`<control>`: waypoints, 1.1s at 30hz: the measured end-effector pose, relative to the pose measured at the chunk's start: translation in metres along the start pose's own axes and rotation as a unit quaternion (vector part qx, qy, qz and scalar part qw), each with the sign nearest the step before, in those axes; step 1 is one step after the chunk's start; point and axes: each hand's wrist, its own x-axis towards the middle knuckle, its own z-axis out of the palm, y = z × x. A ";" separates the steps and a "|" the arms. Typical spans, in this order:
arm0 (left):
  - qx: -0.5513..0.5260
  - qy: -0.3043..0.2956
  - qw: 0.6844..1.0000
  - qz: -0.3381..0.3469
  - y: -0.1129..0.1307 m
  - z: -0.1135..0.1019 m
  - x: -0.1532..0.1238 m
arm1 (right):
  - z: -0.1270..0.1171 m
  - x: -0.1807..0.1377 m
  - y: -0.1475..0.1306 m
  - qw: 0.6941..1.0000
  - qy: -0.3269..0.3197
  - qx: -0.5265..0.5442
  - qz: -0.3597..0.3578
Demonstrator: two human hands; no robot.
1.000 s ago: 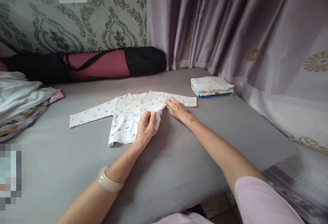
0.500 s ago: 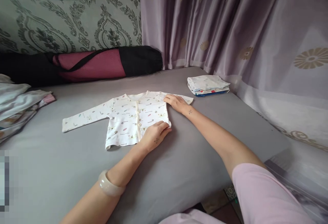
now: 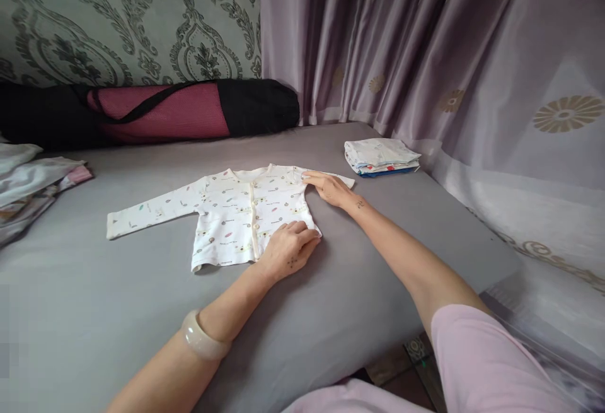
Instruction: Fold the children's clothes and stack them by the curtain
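Note:
A small white baby shirt (image 3: 227, 211) with a fine print and a buttoned front lies spread on the grey bed sheet. Its left-hand sleeve stretches out straight to the side. My left hand (image 3: 292, 250) is closed on the lower right corner of the hem, with the fingertips partly hidden. My right hand (image 3: 332, 189) lies over the other sleeve close to the armpit, fingers stretched out on the fabric. Part of that sleeve is covered by the hand, while the cuff shows beyond it.
A folded stack of clothes (image 3: 382, 157) sits at the right near the purple curtain (image 3: 378, 41). Loose clothes (image 3: 38, 186) are heaped at the left edge. Along the patterned wall lies a long black and dark pink bag (image 3: 165, 113). The bed's edge (image 3: 378, 362) runs close to my body.
The shirt's lower right corner has shifted slightly right with my left hand, and that side looks more drawn out. My right hand's fingers look straighter on the sleeve. The view has shifted slightly.

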 end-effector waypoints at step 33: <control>-0.096 0.111 0.886 -0.439 -0.059 -0.094 -0.142 | -0.007 -0.059 -0.101 0.829 -0.037 0.391 0.397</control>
